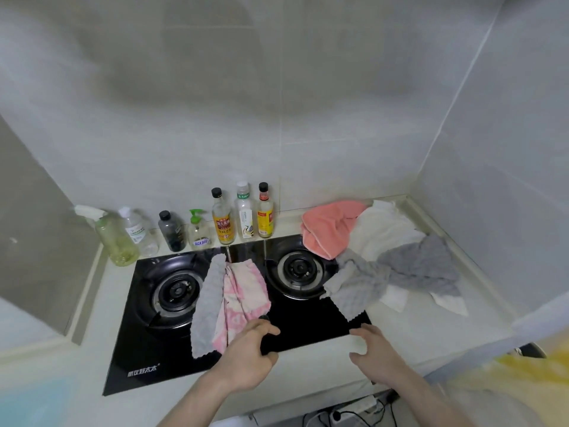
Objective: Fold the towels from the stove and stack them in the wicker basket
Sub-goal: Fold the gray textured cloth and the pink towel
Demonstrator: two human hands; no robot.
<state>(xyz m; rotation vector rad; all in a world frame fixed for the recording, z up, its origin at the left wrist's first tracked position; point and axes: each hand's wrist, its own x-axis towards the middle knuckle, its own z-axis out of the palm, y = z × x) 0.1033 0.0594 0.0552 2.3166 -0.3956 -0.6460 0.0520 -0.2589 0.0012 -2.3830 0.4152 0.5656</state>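
Observation:
A black two-burner gas stove (308, 328) sits in a pale counter. A grey waffle towel (207, 303) and a pink-and-white patterned towel (243, 297) lie between the burners. Another grey towel (357, 285) drapes over the stove's right edge. Beyond it on the counter lie a darker grey towel (421, 266), a white towel (381, 232) and a coral towel (329, 229). My left hand (249, 352) hovers over the stove's front, fingers loosely curled, beside the pink towel's near end, holding nothing. My right hand (372, 352) hovers over the front counter edge, fingers spread. No wicker basket is in view.
Several bottles stand along the back wall: a green spray bottle (115, 241), a clear bottle (138, 232), a dark jar (171, 232), a soap pump (199, 232) and sauce bottles (243, 217). Tiled walls close in the back and right. Cables (348, 414) hang below the counter.

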